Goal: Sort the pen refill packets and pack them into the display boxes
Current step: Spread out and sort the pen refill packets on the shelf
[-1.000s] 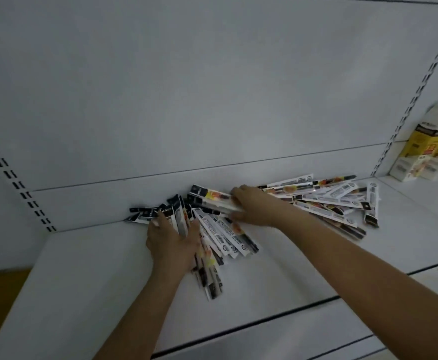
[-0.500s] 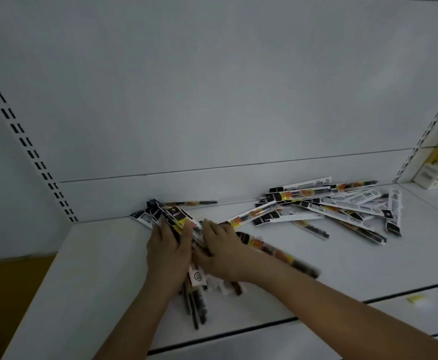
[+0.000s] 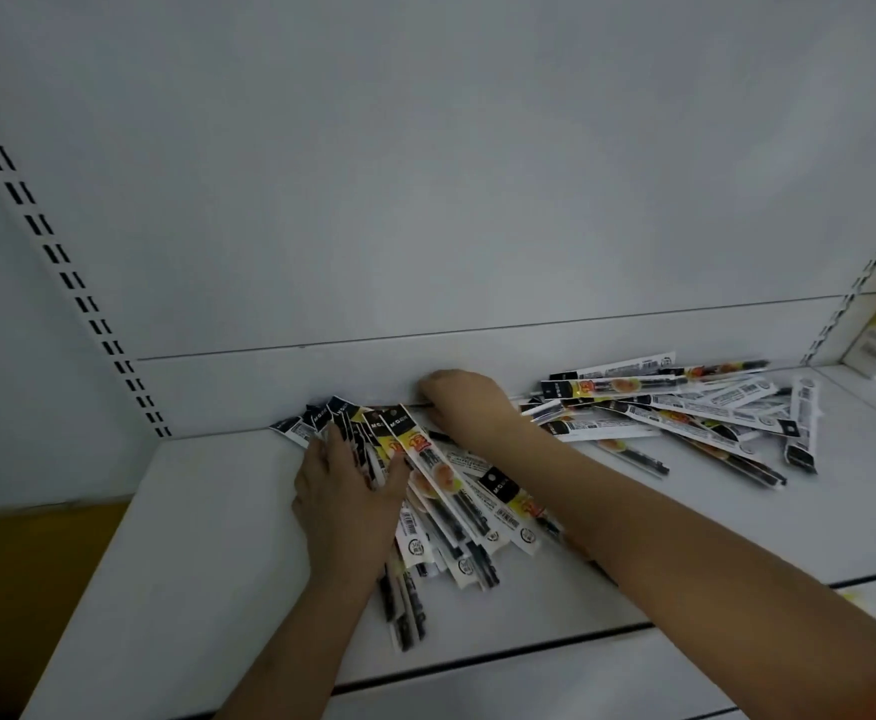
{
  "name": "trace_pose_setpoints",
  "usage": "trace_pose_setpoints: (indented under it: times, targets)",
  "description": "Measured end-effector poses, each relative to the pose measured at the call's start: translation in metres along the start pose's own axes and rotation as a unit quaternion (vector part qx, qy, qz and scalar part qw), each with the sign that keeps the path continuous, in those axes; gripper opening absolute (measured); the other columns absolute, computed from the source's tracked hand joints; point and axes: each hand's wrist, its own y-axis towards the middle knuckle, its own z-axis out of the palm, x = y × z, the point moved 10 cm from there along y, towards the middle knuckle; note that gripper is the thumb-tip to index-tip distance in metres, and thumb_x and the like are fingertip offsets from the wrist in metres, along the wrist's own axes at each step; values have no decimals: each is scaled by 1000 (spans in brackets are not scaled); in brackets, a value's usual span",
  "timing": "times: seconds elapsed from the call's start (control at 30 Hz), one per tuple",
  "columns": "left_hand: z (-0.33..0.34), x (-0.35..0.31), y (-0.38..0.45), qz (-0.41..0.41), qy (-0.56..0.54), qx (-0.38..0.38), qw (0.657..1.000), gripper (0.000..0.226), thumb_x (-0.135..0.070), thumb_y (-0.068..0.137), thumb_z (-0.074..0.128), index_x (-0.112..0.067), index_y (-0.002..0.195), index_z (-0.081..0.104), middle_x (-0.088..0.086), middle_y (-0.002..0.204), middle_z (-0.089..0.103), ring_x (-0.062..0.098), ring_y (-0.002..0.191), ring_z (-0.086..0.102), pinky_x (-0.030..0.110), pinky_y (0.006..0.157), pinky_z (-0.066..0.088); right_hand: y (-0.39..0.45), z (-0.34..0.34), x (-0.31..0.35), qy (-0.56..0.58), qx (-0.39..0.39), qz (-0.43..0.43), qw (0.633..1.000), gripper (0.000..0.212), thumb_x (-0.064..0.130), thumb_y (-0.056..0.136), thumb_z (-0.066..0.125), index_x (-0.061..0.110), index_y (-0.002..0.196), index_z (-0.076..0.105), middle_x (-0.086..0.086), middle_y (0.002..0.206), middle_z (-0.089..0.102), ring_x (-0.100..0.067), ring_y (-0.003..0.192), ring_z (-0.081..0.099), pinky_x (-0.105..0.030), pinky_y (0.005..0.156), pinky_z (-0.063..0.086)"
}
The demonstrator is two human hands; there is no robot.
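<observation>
I am seeing the white shelf (image 3: 207, 537) carrying loose refill packets (image 3: 685, 407) at its back right. My left hand (image 3: 344, 504) is clutching a fanned bundle of packets (image 3: 441, 501); my right hand (image 3: 469, 402), fingers curled, is reaching the back wall — whether it grips anything I cannot tell.

Person, two arms in view, entering from the lower edge of the frame.

Left hand (image 3: 344, 504): bare, no ring, glove or band visible. Left forearm (image 3: 290, 646): bare from wrist to the bottom edge, slender, no sleeve, no watch.

Right hand (image 3: 469, 402): bare, seen from the back, knuckles rounded, no ring visible. Right forearm (image 3: 685, 553): bare, long, widening toward the lower right corner of the frame, no sleeve or cuff in view, no bracelet or watch at the wrist.
</observation>
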Motion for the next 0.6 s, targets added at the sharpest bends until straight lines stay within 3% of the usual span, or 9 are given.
trace_pose_setpoints:
  times: [0.07, 0.2, 0.27, 0.4, 0.47, 0.53, 0.6]
  targets:
    - [0, -1, 0, 2, -4, -1, 1000, 87, -54, 90, 58, -19, 157, 15, 11, 161, 19, 28, 148, 16, 47, 117, 15, 9, 3, 6, -56, 1, 1, 998, 18, 9, 84, 62, 11, 100, 67, -8, 106, 63, -29, 99, 63, -34, 75, 48]
    - [-3, -2, 0, 5, -2, -9, 1000, 86, -52, 89, 59, -18, 156, 18, 12, 161, 21, 29, 147, 19, 47, 116, 17, 8, -20, 6, -98, -51, -23, 994, 16, 15, 87, 57, 11, 95, 70, -6, 102, 63, -26, 98, 59, -30, 67, 37]
    - [-3, -3, -2, 10, -1, -6, 1000, 85, -52, 90, 58, -18, 156, 17, 12, 161, 20, 29, 147, 19, 47, 117, 17, -8, -41, -4, -63, -58, -13, 996, 20, 24, 89, 54, 11, 95, 68, -6, 99, 60, -24, 96, 56, -30, 67, 39]
    - [0, -5, 2, 20, 3, 9, 1000, 85, -52, 91, 57, -18, 156, 15, 13, 162, 18, 29, 147, 18, 47, 117, 18, -71, -52, -49, 115, 12, 90, 989, 21, 33, 93, 56, 15, 85, 63, 1, 81, 63, -16, 69, 59, -26, 58, 48]
    - [3, -6, 5, 24, 0, 24, 999, 86, -53, 91, 56, -19, 157, 13, 13, 162, 15, 30, 148, 18, 48, 117, 17, -110, -36, -60, 151, 56, 120, 980, 23, 39, 94, 56, 20, 81, 62, 4, 76, 65, -10, 60, 59, -25, 57, 52]
    - [7, -8, 6, 24, -1, 38, 999, 85, -52, 93, 54, -20, 157, 10, 13, 163, 12, 31, 148, 17, 48, 118, 17, -147, -10, -63, 182, 68, 155, 969, 23, 42, 96, 53, 22, 93, 65, 6, 89, 66, -11, 74, 63, -29, 72, 55]
    - [10, -12, 5, 26, 1, 43, 999, 83, -53, 93, 52, -20, 157, 10, 14, 163, 11, 33, 148, 15, 49, 119, 16, -168, 0, -51, 149, -11, 129, 980, 29, 37, 97, 52, 18, 115, 64, 1, 111, 60, -19, 99, 57, -29, 88, 47]
